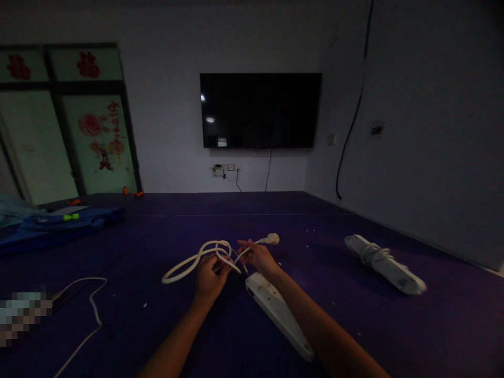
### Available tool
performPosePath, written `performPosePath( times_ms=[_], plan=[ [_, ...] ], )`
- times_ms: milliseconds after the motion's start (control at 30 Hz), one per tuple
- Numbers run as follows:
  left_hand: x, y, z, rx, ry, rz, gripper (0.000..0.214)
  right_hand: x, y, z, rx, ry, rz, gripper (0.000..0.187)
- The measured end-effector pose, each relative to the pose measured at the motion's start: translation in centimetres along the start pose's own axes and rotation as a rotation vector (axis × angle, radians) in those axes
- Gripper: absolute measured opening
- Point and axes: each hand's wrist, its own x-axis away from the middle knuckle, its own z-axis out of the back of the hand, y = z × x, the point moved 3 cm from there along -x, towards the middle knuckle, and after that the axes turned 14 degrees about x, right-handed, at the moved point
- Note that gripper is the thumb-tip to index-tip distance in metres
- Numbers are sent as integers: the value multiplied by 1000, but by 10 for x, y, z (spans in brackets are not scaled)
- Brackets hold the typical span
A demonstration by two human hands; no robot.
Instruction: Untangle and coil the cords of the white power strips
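Note:
A white power strip point(275, 307) lies slanted on the dark purple surface, partly covered by my right forearm. Its white cord point(185, 270) is looped in front of me. My left hand point(212, 273) is closed around the cord at the near side of the loops. Just to the right, my right hand point(258, 257) grips the cord near the plug end, with the index finger stretched out. The plug point(272, 239) sticks out beyond that hand to the right. The fingers hide part of the crossing strands.
A second white power strip point(388, 265), its cord wrapped around it, lies at right. Blue cloth point(66, 223) is heaped at far left, above a thin white cable point(94, 304) and a pixelated object point(23, 317). A television point(262, 110) hangs on the back wall.

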Motion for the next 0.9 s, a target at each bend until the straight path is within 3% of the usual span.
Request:
performPosePath(
  times_ms=[167, 400, 567, 700, 900],
  plan=[
    [-1, 1, -8, 61, -47, -4, 25, 3, 1, -5, 83, -105, -33, 50],
    [-1, 0, -15, 292, -52, 138, 33, 9, -9, -13, 306, -133, 40, 51],
    [-1, 3, -19, 441, -20, 230, 34, 6, -11, -16, 618, -54, 216, 49],
    [-2, 2, -22, 482, -2, 212, 39, 8, -16, -21, 896, -36, 344, 39],
    [-2, 3, -19, 484, 34, 135, 39, 15, -30, -26, 1358, -34, 251, 32]
  ],
)
